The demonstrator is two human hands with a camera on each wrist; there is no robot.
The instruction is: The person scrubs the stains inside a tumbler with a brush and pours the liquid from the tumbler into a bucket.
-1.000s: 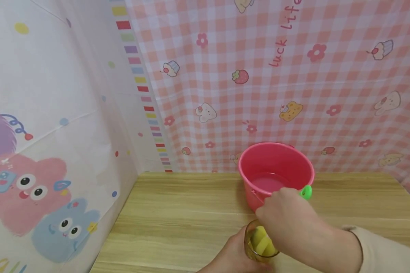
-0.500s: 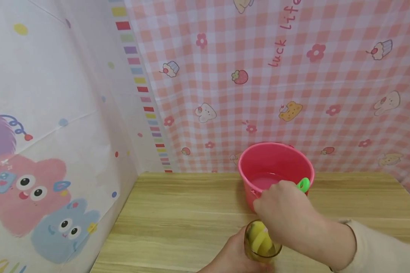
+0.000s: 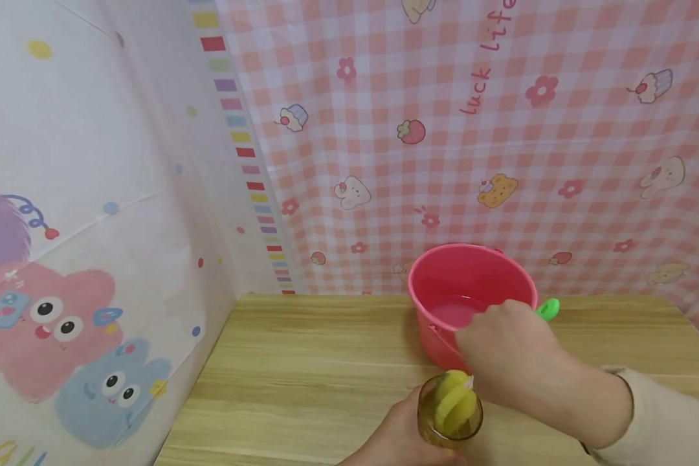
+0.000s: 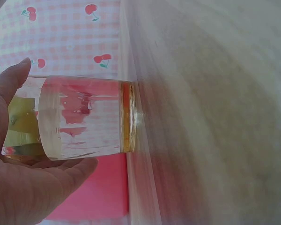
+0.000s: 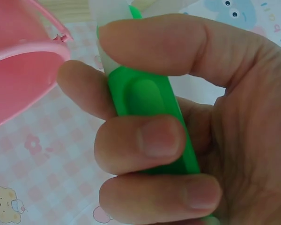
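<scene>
In the head view my left hand [image 3: 393,430] grips a clear amber-tinted drinking glass [image 4: 86,117]. The left wrist view has the thumb on one side of the glass and the fingers on the other. My right hand [image 3: 515,356] curls round the green handle [image 5: 143,96] of a sponge cup brush, with the thumb near its white shaft. The brush's yellow sponge head [image 3: 457,401] sits in the mouth of the glass, its upper part above the rim. Through the glass wall, the sponge shows only at the mouth end.
Just beyond the hands a pink bucket [image 3: 428,336] stands on the wood-grain table [image 3: 303,362], with a little clear liquid apparently at its bottom. Pink checked cloth [image 3: 378,155] hangs along the table's back edge. A white printed sheet [image 3: 151,259] covers the left side.
My right hand has shifted right, and the green handle end with it. The yellow sponge has risen in the glass and now stands above the rim. The left hand keeps its hold.
</scene>
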